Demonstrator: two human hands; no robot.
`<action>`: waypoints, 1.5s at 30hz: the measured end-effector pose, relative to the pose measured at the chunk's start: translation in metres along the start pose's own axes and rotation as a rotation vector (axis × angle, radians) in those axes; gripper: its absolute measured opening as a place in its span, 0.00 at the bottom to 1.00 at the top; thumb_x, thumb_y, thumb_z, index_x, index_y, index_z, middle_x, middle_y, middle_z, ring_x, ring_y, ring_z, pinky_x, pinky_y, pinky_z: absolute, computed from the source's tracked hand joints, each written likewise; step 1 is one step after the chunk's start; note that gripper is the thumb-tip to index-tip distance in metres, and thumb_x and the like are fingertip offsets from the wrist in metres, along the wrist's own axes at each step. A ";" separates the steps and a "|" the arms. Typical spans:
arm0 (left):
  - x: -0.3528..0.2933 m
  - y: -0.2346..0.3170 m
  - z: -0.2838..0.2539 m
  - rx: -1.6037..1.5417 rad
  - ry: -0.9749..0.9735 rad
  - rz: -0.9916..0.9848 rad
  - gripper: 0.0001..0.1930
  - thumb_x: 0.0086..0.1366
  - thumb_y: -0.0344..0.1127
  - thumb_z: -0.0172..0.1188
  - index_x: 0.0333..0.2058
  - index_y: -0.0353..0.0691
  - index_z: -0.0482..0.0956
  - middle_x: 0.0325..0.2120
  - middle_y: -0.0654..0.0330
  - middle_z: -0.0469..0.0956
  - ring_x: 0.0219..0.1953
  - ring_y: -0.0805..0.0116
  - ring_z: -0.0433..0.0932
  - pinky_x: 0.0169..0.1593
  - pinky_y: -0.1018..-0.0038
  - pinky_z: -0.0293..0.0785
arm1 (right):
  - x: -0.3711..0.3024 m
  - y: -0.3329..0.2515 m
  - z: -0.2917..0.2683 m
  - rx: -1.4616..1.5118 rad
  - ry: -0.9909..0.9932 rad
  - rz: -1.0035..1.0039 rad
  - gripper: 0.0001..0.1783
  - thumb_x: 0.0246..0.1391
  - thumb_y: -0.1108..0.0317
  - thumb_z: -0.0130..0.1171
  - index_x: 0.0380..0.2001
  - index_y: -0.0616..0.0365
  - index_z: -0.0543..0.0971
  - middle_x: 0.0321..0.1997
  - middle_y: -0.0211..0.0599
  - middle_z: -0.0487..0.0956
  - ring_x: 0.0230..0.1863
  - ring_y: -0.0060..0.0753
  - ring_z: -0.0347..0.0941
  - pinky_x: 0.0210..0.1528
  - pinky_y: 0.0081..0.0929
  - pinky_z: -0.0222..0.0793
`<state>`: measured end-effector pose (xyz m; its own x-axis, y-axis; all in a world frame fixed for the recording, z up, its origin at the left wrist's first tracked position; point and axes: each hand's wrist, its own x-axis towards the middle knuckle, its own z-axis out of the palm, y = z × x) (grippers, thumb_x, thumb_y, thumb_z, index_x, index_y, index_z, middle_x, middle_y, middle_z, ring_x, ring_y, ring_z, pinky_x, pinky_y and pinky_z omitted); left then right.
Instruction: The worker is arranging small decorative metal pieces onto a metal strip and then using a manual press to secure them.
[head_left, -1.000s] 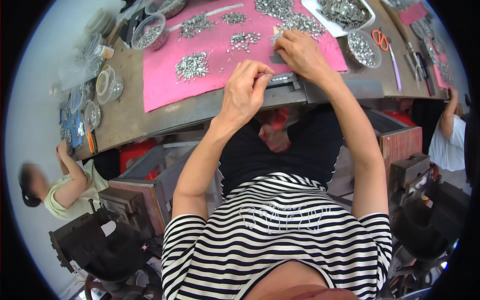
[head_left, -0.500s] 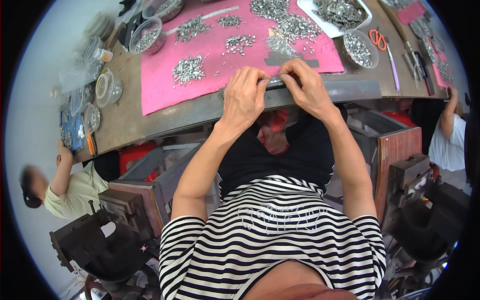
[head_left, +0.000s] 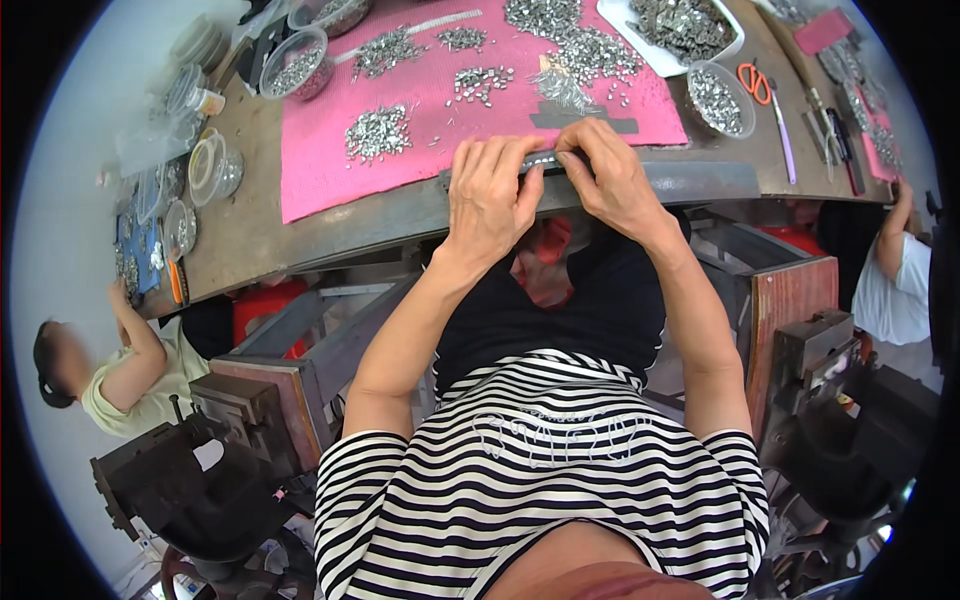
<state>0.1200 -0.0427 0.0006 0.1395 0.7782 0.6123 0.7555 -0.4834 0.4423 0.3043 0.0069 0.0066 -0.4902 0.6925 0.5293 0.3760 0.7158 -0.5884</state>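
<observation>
A narrow dark metal strip [head_left: 541, 161] with a row of small shiny pieces along it lies at the front edge of the bench, in the gap between my hands. My left hand [head_left: 490, 195] is closed on its left end, fingers curled over the far side and thumb on the near side. My right hand [head_left: 612, 178] pinches the other end with bent fingers and thumb; its fingertips are partly hidden. Just beyond my hands lies a pink mat [head_left: 330, 165] bearing heaps of small silver metal pieces [head_left: 378, 134] and a bunch of thin metal pins [head_left: 566, 92].
A flat grey bar [head_left: 700, 180] runs along the bench edge. Round plastic tubs [head_left: 720, 100] and a white tray [head_left: 655, 57] hold metal parts. Orange-handled scissors [head_left: 756, 84] and a purple-handled tool [head_left: 786, 150] lie right. Co-workers [head_left: 130, 365] sit on both sides.
My hands have moved slightly apart, showing more of the strip and its shiny pieces. My left thumb has shifted nearer to me. The co-worker at left has moved an arm.
</observation>
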 end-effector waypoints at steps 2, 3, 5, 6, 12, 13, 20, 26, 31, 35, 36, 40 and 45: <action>-0.003 0.003 -0.001 -0.003 0.015 -0.026 0.17 0.57 0.28 0.67 0.47 0.38 0.79 0.40 0.55 0.80 0.43 0.54 0.77 0.54 0.58 0.68 | 0.002 0.000 -0.001 -0.016 -0.009 -0.005 0.06 0.55 0.78 0.60 0.35 0.63 0.73 0.35 0.43 0.75 0.39 0.49 0.73 0.42 0.40 0.69; -0.006 0.003 -0.001 0.006 0.029 -0.042 0.19 0.57 0.29 0.67 0.49 0.39 0.79 0.42 0.55 0.80 0.45 0.54 0.77 0.58 0.54 0.66 | 0.003 0.000 -0.001 -0.033 -0.013 -0.013 0.06 0.56 0.77 0.60 0.35 0.63 0.73 0.35 0.43 0.75 0.39 0.49 0.73 0.43 0.41 0.69; -0.011 0.002 -0.001 0.015 0.052 -0.057 0.21 0.58 0.30 0.68 0.51 0.40 0.78 0.45 0.55 0.80 0.48 0.54 0.77 0.63 0.50 0.63 | 0.004 0.000 -0.002 -0.066 -0.032 -0.041 0.06 0.56 0.77 0.60 0.35 0.63 0.73 0.35 0.43 0.75 0.39 0.49 0.73 0.42 0.41 0.69; -0.014 0.000 0.001 0.001 0.098 -0.046 0.20 0.57 0.30 0.68 0.50 0.41 0.78 0.45 0.55 0.79 0.48 0.55 0.77 0.63 0.50 0.62 | 0.006 0.000 -0.003 -0.100 -0.047 -0.069 0.06 0.56 0.76 0.60 0.35 0.62 0.73 0.34 0.43 0.75 0.40 0.49 0.73 0.42 0.41 0.68; -0.021 -0.006 0.001 -0.081 0.244 -0.056 0.11 0.56 0.32 0.72 0.35 0.42 0.80 0.41 0.61 0.83 0.47 0.57 0.79 0.67 0.48 0.58 | 0.009 -0.010 -0.007 -0.265 -0.125 -0.118 0.06 0.55 0.76 0.61 0.34 0.60 0.73 0.37 0.39 0.75 0.40 0.46 0.74 0.42 0.39 0.66; -0.022 -0.007 0.002 -0.085 0.250 -0.059 0.11 0.56 0.32 0.72 0.35 0.42 0.80 0.41 0.61 0.83 0.47 0.57 0.79 0.67 0.48 0.58 | 0.008 -0.011 -0.008 -0.270 -0.131 -0.121 0.06 0.55 0.76 0.61 0.34 0.60 0.73 0.37 0.39 0.75 0.40 0.46 0.74 0.42 0.39 0.66; -0.029 -0.017 0.008 -0.068 0.290 -0.065 0.13 0.57 0.35 0.73 0.38 0.43 0.80 0.41 0.62 0.82 0.45 0.61 0.79 0.67 0.49 0.57 | 0.022 0.000 -0.022 -0.147 -0.236 -0.084 0.06 0.56 0.74 0.63 0.37 0.59 0.80 0.36 0.40 0.80 0.39 0.45 0.77 0.41 0.37 0.69; -0.029 -0.016 0.012 -0.053 0.308 -0.079 0.14 0.58 0.32 0.71 0.42 0.44 0.79 0.41 0.63 0.81 0.44 0.62 0.79 0.64 0.53 0.59 | 0.060 0.046 -0.011 -0.212 -0.145 -0.087 0.07 0.54 0.74 0.65 0.37 0.59 0.83 0.35 0.40 0.78 0.39 0.45 0.76 0.42 0.37 0.73; -0.031 -0.015 0.012 -0.056 0.311 -0.084 0.13 0.59 0.29 0.69 0.42 0.44 0.78 0.40 0.63 0.80 0.44 0.63 0.79 0.65 0.53 0.58 | 0.072 0.060 -0.003 -0.309 -0.217 -0.170 0.05 0.52 0.72 0.66 0.34 0.58 0.83 0.33 0.37 0.77 0.40 0.43 0.74 0.44 0.40 0.70; -0.029 -0.013 0.012 -0.038 0.294 -0.079 0.13 0.59 0.29 0.68 0.42 0.45 0.78 0.40 0.64 0.80 0.44 0.63 0.78 0.65 0.52 0.57 | 0.072 0.061 0.001 -0.367 -0.225 -0.207 0.04 0.54 0.71 0.65 0.33 0.57 0.82 0.34 0.37 0.77 0.40 0.44 0.74 0.44 0.40 0.69; -0.030 -0.013 0.010 -0.028 0.292 -0.077 0.12 0.59 0.30 0.68 0.42 0.45 0.78 0.40 0.64 0.80 0.44 0.63 0.78 0.65 0.52 0.56 | 0.072 0.059 0.003 -0.392 -0.189 -0.229 0.04 0.55 0.70 0.64 0.33 0.58 0.81 0.34 0.37 0.77 0.40 0.44 0.74 0.44 0.40 0.69; -0.032 -0.016 0.011 -0.016 0.292 -0.085 0.13 0.59 0.30 0.67 0.43 0.45 0.78 0.41 0.64 0.80 0.44 0.63 0.78 0.66 0.50 0.54 | 0.062 0.036 -0.003 -0.289 -0.122 -0.202 0.03 0.58 0.74 0.60 0.34 0.62 0.77 0.35 0.40 0.76 0.39 0.46 0.74 0.42 0.39 0.69; -0.029 -0.012 0.009 0.004 0.248 -0.098 0.16 0.58 0.32 0.70 0.45 0.46 0.79 0.43 0.64 0.81 0.47 0.64 0.79 0.68 0.52 0.52 | 0.019 0.000 -0.004 0.008 -0.157 0.007 0.06 0.57 0.79 0.59 0.35 0.64 0.72 0.35 0.45 0.74 0.37 0.51 0.74 0.40 0.40 0.70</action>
<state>0.1128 -0.0559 -0.0280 -0.0947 0.6991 0.7087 0.7601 -0.4090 0.5050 0.2980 0.0206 0.0196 -0.6049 0.6745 0.4232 0.3738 0.7098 -0.5970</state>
